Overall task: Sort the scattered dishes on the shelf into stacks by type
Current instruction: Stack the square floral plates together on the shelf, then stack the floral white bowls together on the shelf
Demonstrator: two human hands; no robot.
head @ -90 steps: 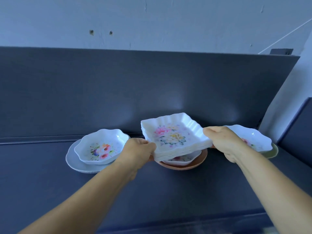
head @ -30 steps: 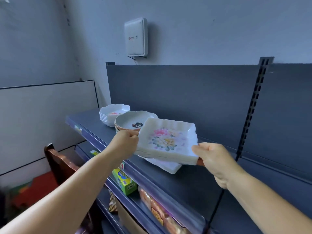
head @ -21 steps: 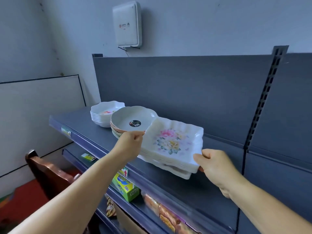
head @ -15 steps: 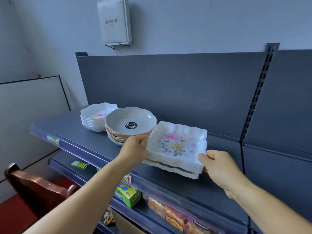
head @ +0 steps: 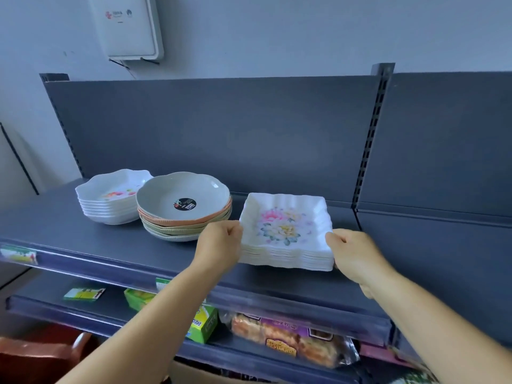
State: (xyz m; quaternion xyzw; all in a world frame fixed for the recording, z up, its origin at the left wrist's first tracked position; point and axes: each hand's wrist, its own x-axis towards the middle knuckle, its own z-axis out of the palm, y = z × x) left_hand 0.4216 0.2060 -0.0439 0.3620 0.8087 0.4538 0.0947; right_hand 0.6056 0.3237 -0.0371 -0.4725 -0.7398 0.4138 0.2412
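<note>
Both hands, left hand [head: 219, 246] and right hand [head: 353, 253], are gripping one stack of white floral square plates [head: 285, 231], with two bowl stacks at nine o'clock.

Wall box [head: 127, 26] — top cut off

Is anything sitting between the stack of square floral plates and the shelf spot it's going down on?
Nothing visible. The stack of square floral plates, held by the left hand and right hand, sits on bare shelf, apart from the round bowl stack.
</note>
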